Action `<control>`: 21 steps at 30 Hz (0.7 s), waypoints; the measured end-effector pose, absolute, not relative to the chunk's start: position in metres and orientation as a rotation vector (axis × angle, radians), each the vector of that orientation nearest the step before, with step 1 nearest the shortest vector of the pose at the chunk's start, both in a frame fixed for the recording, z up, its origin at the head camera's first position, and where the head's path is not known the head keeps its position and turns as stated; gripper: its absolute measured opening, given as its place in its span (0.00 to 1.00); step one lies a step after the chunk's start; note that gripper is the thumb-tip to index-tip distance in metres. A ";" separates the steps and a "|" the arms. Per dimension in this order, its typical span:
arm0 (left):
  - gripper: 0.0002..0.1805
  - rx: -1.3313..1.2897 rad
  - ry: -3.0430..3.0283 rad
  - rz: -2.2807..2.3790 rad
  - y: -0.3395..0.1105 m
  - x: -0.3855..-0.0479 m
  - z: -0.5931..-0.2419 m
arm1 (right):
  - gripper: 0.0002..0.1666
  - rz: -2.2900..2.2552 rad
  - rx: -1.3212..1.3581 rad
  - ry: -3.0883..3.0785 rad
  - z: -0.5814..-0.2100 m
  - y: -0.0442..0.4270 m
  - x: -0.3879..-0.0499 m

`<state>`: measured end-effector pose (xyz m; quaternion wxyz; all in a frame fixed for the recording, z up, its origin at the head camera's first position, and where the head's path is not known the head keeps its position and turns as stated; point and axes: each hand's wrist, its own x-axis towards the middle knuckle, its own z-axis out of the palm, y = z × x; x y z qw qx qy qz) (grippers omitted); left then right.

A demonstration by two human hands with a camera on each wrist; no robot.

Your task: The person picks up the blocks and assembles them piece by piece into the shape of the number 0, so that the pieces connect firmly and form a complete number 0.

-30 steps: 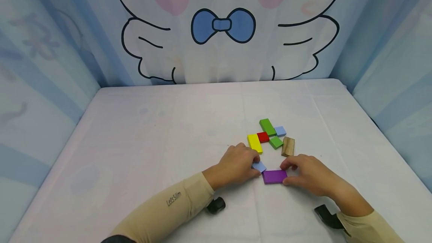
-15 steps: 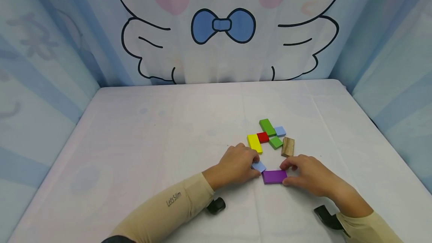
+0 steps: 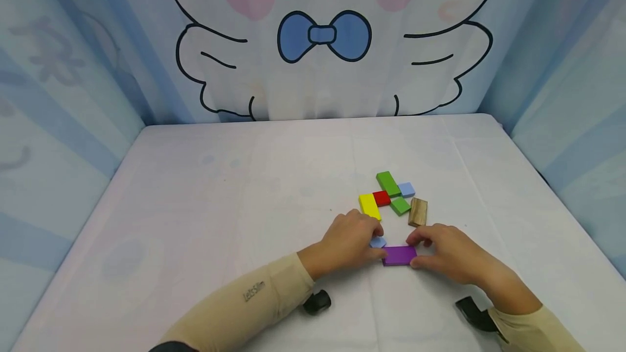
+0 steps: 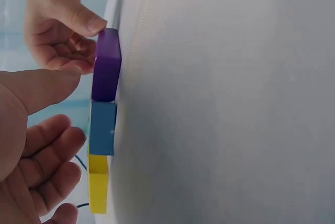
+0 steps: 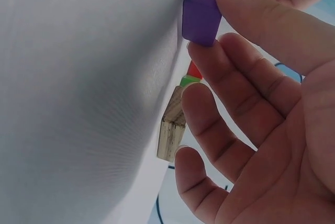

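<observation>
A flat purple block (image 3: 399, 256) lies on the white cloth, its left end beside a light blue block (image 3: 378, 242). At the purple block's right end my right hand (image 3: 452, 254) pinches it between thumb and index finger. My left hand (image 3: 349, 240) is over the light blue block, partly covering it, with the thumb tip by the purple block's left end. The left wrist view shows the left thumb and fingers (image 4: 52, 140) spread apart, with nothing between them. There the light blue block (image 4: 102, 128) stands between the purple block and the yellow block (image 4: 98, 185).
Behind the hands lie a yellow block (image 3: 369, 207), a red block (image 3: 381, 198), a long green block (image 3: 388, 183), a small green block (image 3: 400, 206), another light blue block (image 3: 406, 189) and a wood-grain block (image 3: 418, 212). Patterned curtains (image 3: 323, 86) surround the table.
My left hand has shifted slightly right, its thumb now at the purple block's left end, and covers more of the light blue block. The right hand and purple block stay nearly in place.
</observation>
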<state>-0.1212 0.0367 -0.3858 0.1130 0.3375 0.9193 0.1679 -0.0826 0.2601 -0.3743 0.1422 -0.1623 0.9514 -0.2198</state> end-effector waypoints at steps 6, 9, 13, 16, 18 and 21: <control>0.19 0.952 2.746 0.478 0.041 -0.119 -0.389 | 0.21 -0.634 -0.485 2.745 -0.376 0.262 -0.083; 0.20 0.940 2.761 0.462 0.042 -0.117 -0.388 | 0.21 -0.631 -0.486 2.743 -0.376 0.262 -0.083; 0.20 0.925 2.776 0.443 0.043 -0.116 -0.387 | 0.21 -0.623 -0.479 2.746 -0.376 0.261 -0.084; 0.20 0.916 2.786 0.430 0.044 -0.115 -0.386 | 0.21 -0.616 -0.469 2.746 -0.375 0.261 -0.083; 0.21 0.914 2.790 0.418 0.044 -0.114 -0.386 | 0.22 -0.617 -0.492 2.744 -0.374 0.261 -0.083; 0.21 0.917 2.793 0.403 0.045 -0.114 -0.386 | 0.23 -0.620 -0.499 2.742 -0.373 0.262 -0.083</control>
